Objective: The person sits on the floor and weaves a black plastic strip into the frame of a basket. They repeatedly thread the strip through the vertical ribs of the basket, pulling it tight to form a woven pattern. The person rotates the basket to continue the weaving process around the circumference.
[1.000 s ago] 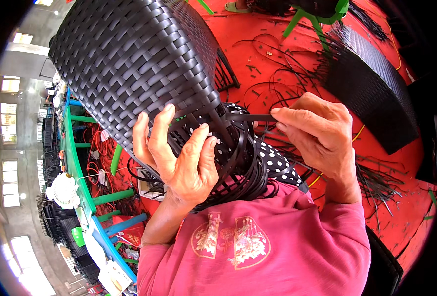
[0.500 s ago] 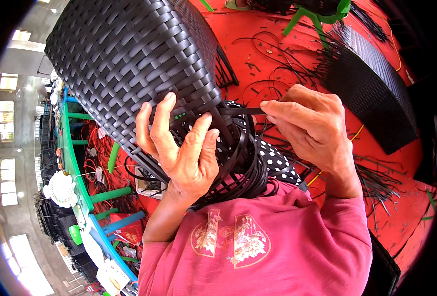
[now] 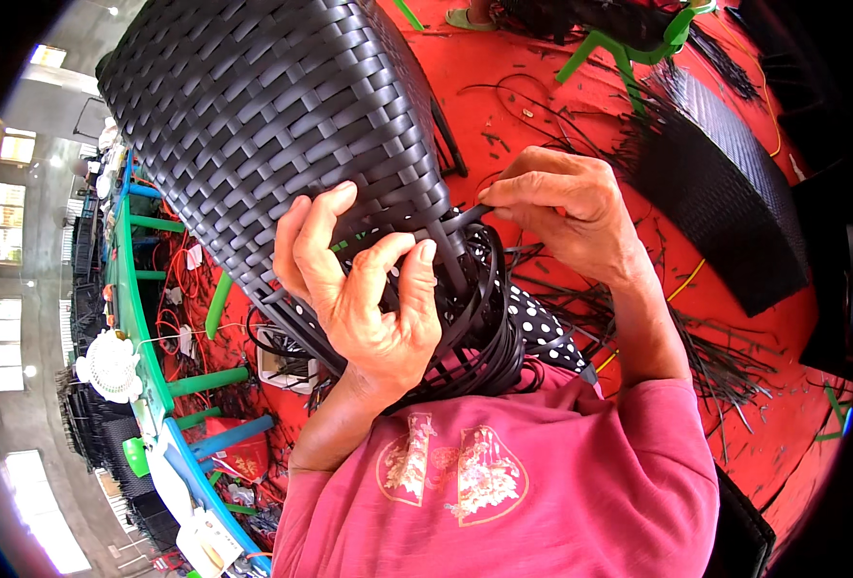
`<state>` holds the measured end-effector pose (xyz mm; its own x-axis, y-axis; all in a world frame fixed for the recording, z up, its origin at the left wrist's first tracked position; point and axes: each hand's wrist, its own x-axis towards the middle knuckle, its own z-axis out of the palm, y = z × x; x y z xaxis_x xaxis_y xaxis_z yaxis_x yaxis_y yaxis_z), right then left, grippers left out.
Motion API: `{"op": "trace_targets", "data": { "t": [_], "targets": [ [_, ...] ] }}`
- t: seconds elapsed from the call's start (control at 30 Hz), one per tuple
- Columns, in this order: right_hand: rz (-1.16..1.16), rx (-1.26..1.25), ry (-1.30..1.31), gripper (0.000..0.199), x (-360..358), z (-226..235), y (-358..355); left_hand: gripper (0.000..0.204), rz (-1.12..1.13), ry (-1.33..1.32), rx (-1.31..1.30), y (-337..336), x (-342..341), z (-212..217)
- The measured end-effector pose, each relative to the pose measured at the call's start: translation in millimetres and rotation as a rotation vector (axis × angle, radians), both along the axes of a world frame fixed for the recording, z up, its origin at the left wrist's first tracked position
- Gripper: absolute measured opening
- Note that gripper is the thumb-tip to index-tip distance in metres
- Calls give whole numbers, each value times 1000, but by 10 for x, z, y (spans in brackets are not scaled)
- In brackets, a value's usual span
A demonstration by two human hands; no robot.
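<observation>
A large woven furniture piece point(image 3: 282, 125) of dark grey flat plastic strips leans across my lap, its unfinished lower edge toward me. My right hand point(image 3: 571, 207) pinches the end of a flat black strip point(image 3: 465, 217) that runs to the corner of the weave. On the near edge of the weave rests my left hand point(image 3: 364, 299), fingers apart and bent, index fingertip and thumb close to the corner; I see nothing held in it. A bundle of loose black strips point(image 3: 498, 337) hangs below the corner, against a polka-dot cloth point(image 3: 532, 318) on my lap.
Another black woven piece point(image 3: 725, 193) with frayed strip ends lies on the red floor point(image 3: 513, 125) at right. Strip scraps point(image 3: 725, 361) are scattered near it. A green stool point(image 3: 629, 58) stands at the back, a green-framed table point(image 3: 142, 337) and a white fan point(image 3: 110, 366) at left.
My right hand has moved left toward the corner with the strip, which now bends up at the edge. My left thumb has risen a little beside the index finger.
</observation>
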<state>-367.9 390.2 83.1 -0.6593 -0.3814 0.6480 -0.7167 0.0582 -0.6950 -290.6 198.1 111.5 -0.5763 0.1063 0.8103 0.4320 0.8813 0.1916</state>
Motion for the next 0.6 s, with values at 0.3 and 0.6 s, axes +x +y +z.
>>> {"op": "trace_targets", "data": {
  "t": [0.3, 0.6],
  "targets": [
    [-41, -1, 421, 30, 312, 345, -144, 7, -144, 286, -101, -239, 510, 243],
    [149, -78, 196, 13, 561, 331, -342, 33, -272, 517, -98, -262, 449, 49]
  ]
}}
